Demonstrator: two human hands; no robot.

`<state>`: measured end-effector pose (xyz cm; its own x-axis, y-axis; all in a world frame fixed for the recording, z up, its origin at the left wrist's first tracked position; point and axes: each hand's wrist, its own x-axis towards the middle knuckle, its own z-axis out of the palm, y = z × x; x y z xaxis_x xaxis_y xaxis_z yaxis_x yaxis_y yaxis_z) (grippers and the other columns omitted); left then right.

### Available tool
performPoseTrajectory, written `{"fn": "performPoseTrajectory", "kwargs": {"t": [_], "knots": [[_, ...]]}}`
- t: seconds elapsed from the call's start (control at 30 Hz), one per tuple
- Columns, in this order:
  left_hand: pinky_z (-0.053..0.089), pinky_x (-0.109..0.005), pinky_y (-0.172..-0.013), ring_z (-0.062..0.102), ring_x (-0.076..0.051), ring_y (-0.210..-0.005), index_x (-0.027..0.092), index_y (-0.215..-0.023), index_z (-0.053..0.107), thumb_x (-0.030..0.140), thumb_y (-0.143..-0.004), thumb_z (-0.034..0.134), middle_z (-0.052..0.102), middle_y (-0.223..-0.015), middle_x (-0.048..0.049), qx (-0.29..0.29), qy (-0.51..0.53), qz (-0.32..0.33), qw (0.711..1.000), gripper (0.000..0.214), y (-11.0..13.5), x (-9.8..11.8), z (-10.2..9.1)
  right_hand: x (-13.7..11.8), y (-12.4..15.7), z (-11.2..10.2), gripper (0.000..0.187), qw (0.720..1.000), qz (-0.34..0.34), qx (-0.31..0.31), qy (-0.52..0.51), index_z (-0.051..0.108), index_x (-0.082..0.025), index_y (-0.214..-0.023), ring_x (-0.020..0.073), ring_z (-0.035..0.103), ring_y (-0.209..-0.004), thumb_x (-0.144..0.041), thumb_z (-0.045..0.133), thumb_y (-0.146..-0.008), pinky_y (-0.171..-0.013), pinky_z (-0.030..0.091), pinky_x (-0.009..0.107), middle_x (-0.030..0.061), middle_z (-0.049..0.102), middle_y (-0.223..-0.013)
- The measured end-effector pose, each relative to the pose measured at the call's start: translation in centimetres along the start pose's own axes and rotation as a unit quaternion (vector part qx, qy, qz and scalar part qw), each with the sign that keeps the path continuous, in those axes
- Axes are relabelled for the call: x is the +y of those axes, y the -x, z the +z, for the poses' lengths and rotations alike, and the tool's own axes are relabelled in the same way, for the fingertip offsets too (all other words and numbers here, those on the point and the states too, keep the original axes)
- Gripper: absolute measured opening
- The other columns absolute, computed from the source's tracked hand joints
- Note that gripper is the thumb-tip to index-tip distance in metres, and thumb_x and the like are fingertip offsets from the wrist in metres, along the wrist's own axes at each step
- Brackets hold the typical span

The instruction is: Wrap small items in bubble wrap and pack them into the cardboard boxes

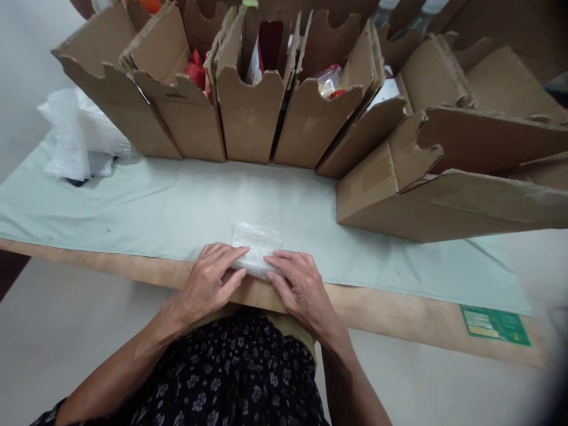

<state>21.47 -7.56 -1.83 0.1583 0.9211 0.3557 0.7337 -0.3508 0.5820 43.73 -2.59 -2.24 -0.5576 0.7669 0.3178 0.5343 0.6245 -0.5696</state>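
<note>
Holding a bubble-wrap bundle (256, 247) by its two ends in a two-handed grip, curving the thumb and fingers of the left hand (212, 277) and the right hand (302, 281) lightly against the plastic. Resting the bundle at the front of a worktop (394, 307), partly over a pale green cloth (213, 195) and right by the bare wooden edge. Giving no clear look at any contents through the cloudy layers. Apparently smoothing or folding the wrap, and so calling for light, even pressure from both ends, lining up the edges before creasing, tucking loose plastic under the fingertips and sparing the bubbles any hard squeezing. Perhaps also calling for a spot farther in on the cloth, lessening the risk of slipping off the front. Facing, across the cloth, a row of upright cardboard boxes (251, 118), showing red packaging (196, 72) in one and a clear packet (329, 81) in another. Showing, farther out, loose bubble wrap (84, 130) at far left, an angled carton (370, 192) at right and a green card (494, 324) on the wooden edge.
</note>
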Motion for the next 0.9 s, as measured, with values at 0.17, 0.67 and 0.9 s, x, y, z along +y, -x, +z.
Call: {"fn": "performPoseTrajectory", "kwargs": {"t": [0.17,0.67,0.9], "knots": [[0.057,-0.044,-0.084,0.065,-0.025,-0.091,0.014,-0.130,0.064,0.022,-0.099,0.061,0.074,-0.104,-0.0101,0.010,-0.069,-0.055,0.996,0.033,-1.2,-1.3,1.0,-0.4,0.1,-0.5,0.026,0.995,0.006,0.072,0.062,0.068,-0.021,-0.128,0.0279,0.067,-0.120,-0.028,0.057,-0.105,-0.099,0.052,0.046,0.0114,0.075,-0.128],[0.063,-0.039,-0.094,0.076,-0.022,-0.101,0.016,-0.162,0.028,0.033,-0.097,0.061,0.075,-0.110,-0.0109,0.042,0.356,-0.324,0.875,0.074,0.1,1.6,1.0,-1.4,-0.7,0.4,0.022,0.980,0.112,0.001,-0.167,0.072,-0.026,-0.118,0.0244,0.069,-0.114,-0.031,0.056,-0.103,-0.103,0.054,0.045,0.0075,0.077,-0.120],[0.065,-0.031,-0.083,0.076,-0.019,-0.091,0.025,-0.169,0.016,0.023,-0.096,0.057,0.075,-0.111,-0.0088,-0.063,0.279,-0.197,0.938,0.083,-0.2,3.5,2.4,-0.6,1.2,-3.7,0.063,0.939,0.154,-0.047,-0.302,0.058,-0.023,-0.144,0.0243,0.068,-0.121,-0.046,0.077,-0.089,-0.106,0.056,0.041,0.0114,0.068,-0.141]]}}
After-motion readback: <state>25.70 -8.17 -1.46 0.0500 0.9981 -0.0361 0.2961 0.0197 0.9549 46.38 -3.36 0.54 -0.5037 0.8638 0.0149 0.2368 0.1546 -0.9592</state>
